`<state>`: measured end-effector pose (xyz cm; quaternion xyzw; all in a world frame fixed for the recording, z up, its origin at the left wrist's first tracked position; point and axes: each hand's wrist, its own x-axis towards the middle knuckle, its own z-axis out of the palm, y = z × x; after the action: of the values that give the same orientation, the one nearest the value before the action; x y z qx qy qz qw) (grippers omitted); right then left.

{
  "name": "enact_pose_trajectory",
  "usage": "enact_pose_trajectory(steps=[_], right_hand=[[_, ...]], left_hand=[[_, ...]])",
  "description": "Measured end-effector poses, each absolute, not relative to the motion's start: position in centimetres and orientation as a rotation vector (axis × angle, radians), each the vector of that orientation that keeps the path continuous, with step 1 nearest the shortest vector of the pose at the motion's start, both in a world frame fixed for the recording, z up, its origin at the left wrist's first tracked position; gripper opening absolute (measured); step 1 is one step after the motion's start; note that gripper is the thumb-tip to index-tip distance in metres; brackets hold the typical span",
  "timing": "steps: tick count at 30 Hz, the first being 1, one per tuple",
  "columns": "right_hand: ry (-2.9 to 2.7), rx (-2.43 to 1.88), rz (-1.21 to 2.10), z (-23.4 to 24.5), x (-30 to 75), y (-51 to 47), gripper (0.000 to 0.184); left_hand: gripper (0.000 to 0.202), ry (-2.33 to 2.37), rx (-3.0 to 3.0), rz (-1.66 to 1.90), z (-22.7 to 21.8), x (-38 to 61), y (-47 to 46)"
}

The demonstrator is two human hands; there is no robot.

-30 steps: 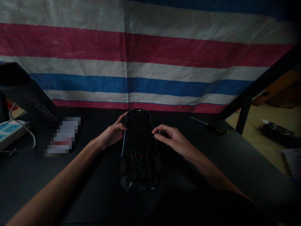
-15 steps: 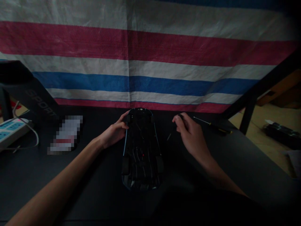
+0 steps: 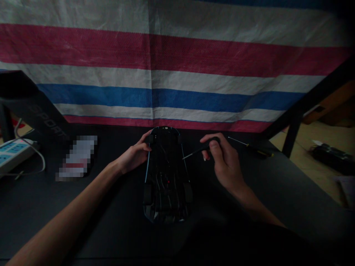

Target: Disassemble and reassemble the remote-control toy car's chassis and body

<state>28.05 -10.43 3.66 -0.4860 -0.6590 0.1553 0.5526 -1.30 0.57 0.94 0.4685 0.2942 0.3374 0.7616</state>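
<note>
A dark toy car (image 3: 166, 170) lies upside down on the black surface, its underside and wheels facing up. My left hand (image 3: 135, 157) grips the car's left side near the far wheel, and some of its fingertips are hidden by the body. Between the fingers of my right hand (image 3: 226, 160) is a screwdriver (image 3: 198, 150) with a dark handle. Its thin metal shaft points left, the tip at the car's right edge; whether it touches I cannot tell. A second screwdriver (image 3: 251, 147), with a yellow-and-black handle, lies beyond my right hand.
A power strip (image 3: 16, 149) with a white cable stands at the far left. Nearer the car lies a blurred-out flat item (image 3: 79, 157). A striped plastic sheet (image 3: 177, 77) hangs behind the surface. Dark frame posts (image 3: 292, 135) rise at the right.
My right hand has turned the screwdriver so that its shaft swings up and left towards the car's right edge. The car and my left hand have stayed in place.
</note>
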Motion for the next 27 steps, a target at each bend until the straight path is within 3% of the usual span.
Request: enact_pose_trajectory(steps=[6, 13, 16, 19, 24, 27], right_hand=[[-1.649, -1.175, 0.295, 4.6, 28.4, -10.3, 0.025], [-2.181, -1.125, 0.277, 10.6, 28.4, -8.6, 0.022], [-2.377, -1.363, 0.055, 12.9, 26.6, -7.8, 0.025], [-2.353, -1.688, -0.283, 14.0, 24.2, -7.4, 0.041], [-2.416, -1.602, -0.269, 14.3, 22.3, -7.6, 0.025], [-2.342, -1.753, -0.345, 13.9, 22.3, -8.2, 0.031]], left_hand=[[0.101, 0.638, 1.016, 0.734, 1.0, -1.2, 0.6], [0.098, 0.667, 1.023, 0.735, 1.3, -1.1, 0.4], [0.096, 0.654, 1.027, 0.749, 1.3, -1.1, 0.5], [0.095, 0.618, 1.017, 0.779, 0.8, -1.2, 0.8], [0.095, 0.620, 1.032, 0.793, 0.1, -1.3, 1.2], [0.096, 0.624, 1.031, 0.785, 0.3, -1.2, 1.1]])
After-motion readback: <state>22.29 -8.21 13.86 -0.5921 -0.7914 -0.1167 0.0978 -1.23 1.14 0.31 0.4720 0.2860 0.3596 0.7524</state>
